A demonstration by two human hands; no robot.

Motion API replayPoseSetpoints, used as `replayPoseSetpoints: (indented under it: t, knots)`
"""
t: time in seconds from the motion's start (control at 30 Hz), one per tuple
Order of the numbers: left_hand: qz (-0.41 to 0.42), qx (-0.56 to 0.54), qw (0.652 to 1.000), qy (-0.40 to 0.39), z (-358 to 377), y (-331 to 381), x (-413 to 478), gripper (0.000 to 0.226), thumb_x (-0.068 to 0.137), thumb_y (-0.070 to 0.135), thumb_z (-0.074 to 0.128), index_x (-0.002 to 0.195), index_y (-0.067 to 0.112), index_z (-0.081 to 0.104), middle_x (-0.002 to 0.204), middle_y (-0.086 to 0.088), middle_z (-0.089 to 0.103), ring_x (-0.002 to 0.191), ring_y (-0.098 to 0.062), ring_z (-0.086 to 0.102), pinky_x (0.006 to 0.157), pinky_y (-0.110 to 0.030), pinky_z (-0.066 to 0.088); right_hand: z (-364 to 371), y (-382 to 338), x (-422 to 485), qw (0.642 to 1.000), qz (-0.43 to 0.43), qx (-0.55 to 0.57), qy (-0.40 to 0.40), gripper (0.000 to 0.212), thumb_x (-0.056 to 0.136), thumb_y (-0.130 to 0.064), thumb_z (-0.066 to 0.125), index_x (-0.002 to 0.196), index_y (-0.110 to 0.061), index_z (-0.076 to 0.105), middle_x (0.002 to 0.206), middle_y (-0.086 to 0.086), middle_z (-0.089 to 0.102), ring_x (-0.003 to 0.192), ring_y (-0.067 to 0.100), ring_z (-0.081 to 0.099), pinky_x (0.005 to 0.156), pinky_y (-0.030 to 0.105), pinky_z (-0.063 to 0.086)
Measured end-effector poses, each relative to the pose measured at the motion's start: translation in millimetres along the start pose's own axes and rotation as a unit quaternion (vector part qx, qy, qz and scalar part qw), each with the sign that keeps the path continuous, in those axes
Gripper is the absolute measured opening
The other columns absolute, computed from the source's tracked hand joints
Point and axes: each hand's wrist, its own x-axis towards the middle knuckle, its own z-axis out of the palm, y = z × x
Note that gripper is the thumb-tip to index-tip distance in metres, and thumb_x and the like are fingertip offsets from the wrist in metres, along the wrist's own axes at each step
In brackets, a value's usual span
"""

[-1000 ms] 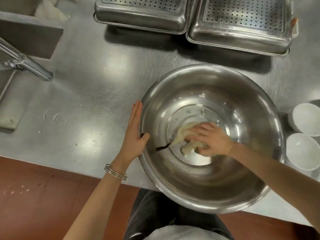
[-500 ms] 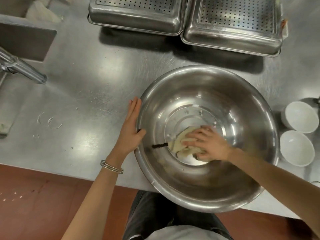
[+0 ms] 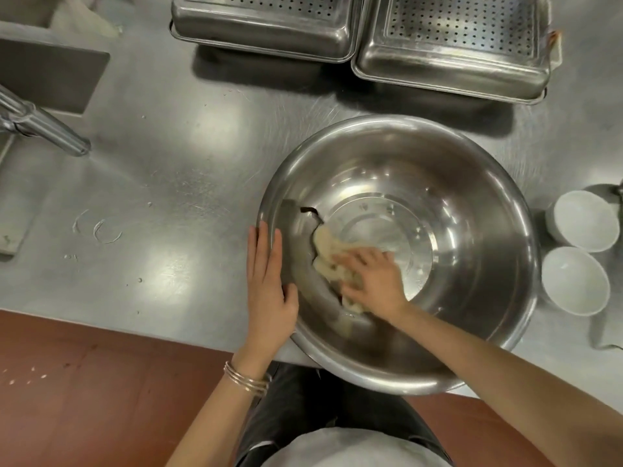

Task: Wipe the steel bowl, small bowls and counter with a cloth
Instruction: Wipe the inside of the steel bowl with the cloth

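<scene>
Cloth (image 3: 325, 244) was pressed inside the steel bowl (image 3: 472, 230).
Spread, unclenched fingers (image 3: 350, 261) of the right hand (image 3: 374, 281) pressed it to the bowl's inner left wall; the left hand (image 3: 269, 291) lay straight-fingered along the outer left rim. Small bowls (image 3: 585, 220) stood right of it.

The steel bowl (image 3: 472, 156) sits on the tabletop (image 3: 168, 197) at its near edge, cloth (image 3: 325, 244) inside; small bowls (image 3: 583, 221) just right of it, perforated trays (image 3: 266, 25) side by side behind, tap (image 3: 43, 126) far left
</scene>
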Motion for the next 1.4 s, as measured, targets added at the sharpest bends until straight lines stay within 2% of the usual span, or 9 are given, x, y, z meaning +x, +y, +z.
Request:
replayPoseSetpoints:
  t: [0.13,0.27,0.47,0.53,0.77,0.93,1.03,1.27,1.4]
  knots:
    - [0.013,-0.002,1.0,-0.027,-6.5,-9.3,13.1,0.076,0.078,-0.001,0.039,0.148,0.006,0.009,0.157,-0.006,-0.002,0.144,-0.013,-0.01,0.117,-0.023,-0.004,6.6,1.0,-25.7,0.971,-0.209,0.081,-0.084,0.052,0.069,-0.045,0.057,0.119,-0.031,0.052,0.109,-0.002,0.059,0.098,0.016,0.049,0.081,0.028,0.03]
    - [0.049,0.009,0.996,-0.069,-12.9,-15.7,22.6,0.077,0.081,-0.004,0.043,0.148,0.006,0.006,0.157,-0.008,-0.006,0.144,-0.014,-0.011,0.114,-0.016,-0.007,-13.8,72.9,-18.1,0.937,-0.329,-0.066,-0.093,0.052,0.069,-0.046,0.052,0.12,-0.035,0.054,0.111,0.0,0.058,0.102,0.019,0.045,0.081,0.034,0.034]
    - [0.063,0.023,0.997,-0.047,-7.4,-16.7,36.9,0.075,0.081,-0.01,0.045,0.147,0.003,0.013,0.156,-0.009,-0.003,0.144,-0.016,-0.007,0.114,-0.015,-0.005,-4.7,37.6,17.5,0.981,0.168,-0.09,0.043,0.049,0.079,-0.044,0.044,0.12,-0.021,0.055,0.104,0.016,0.061,0.092,0.035,0.057,0.085,0.043,0.045]
    - [0.062,0.024,0.997,-0.044,-6.9,-16.0,39.9,0.077,0.08,-0.014,0.047,0.147,0.003,0.014,0.156,-0.009,-0.002,0.144,-0.016,-0.007,0.112,-0.012,-0.004,2.4,5.6,24.8,0.975,0.209,-0.067,0.032,0.05,0.081,-0.048,0.05,0.121,-0.018,0.056,0.108,0.015,0.06,0.096,0.035,0.056,0.088,0.044,0.045]
    - [0.098,0.041,0.99,-0.094,-17.6,-23.5,51.1,0.076,0.08,-0.006,0.045,0.148,0.004,0.011,0.157,-0.01,-0.003,0.144,-0.016,-0.009,0.111,-0.011,-0.005,-9.9,62.0,-3.8,0.951,-0.295,-0.058,-0.073,0.053,0.074,-0.046,0.058,0.125,-0.03,0.051,0.12,0.001,0.061,0.112,0.022,0.052,0.095,0.038,0.042]
    - [0.107,0.048,0.989,-0.088,-15.2,-23.7,51.8,0.075,0.08,-0.006,0.045,0.147,0.003,0.013,0.157,-0.011,-0.002,0.144,-0.017,-0.008,0.111,-0.01,-0.005,-31.0,80.7,29.5,0.998,0.039,-0.046,-0.02,0.061,0.07,-0.053,0.043,0.126,-0.029,0.044,0.122,0.012,0.056,0.11,0.033,0.054,0.097,0.049,0.042]
    - [0.093,0.047,0.992,-0.075,-12.6,-23.6,53.3,0.076,0.082,-0.009,0.048,0.148,0.005,0.013,0.157,-0.008,-0.003,0.144,-0.013,-0.009,0.112,-0.011,-0.005,-16.7,28.5,53.8,0.95,0.311,-0.002,-0.03,0.066,0.081,-0.062,0.04,0.135,-0.025,0.042,0.138,0.01,0.043,0.124,0.033,0.039,0.104,0.044,0.032]
    - [0.113,0.04,0.988,-0.095,-17.3,-28.4,63.4,0.075,0.08,-0.003,0.042,0.148,0.005,0.012,0.157,-0.008,-0.001,0.144,-0.014,-0.008,0.114,-0.015,-0.003,-1.0,36.9,-2.4,0.975,-0.2,-0.04,-0.088,0.053,0.075,-0.05,0.052,0.125,-0.033,0.052,0.124,0.0,0.057,0.112,0.022,0.05,0.091,0.036,0.039]
    - [0.122,0.037,0.986,-0.105,-17.8,-31.1,65.6,0.077,0.081,-0.011,0.046,0.148,0.006,0.012,0.157,-0.008,0.0,0.144,-0.014,-0.008,0.113,-0.014,-0.004,-34.3,91.9,-4.1,0.991,-0.047,-0.075,-0.1,0.056,0.07,-0.048,0.048,0.124,-0.033,0.045,0.12,0.007,0.058,0.107,0.031,0.053,0.086,0.043,0.047]
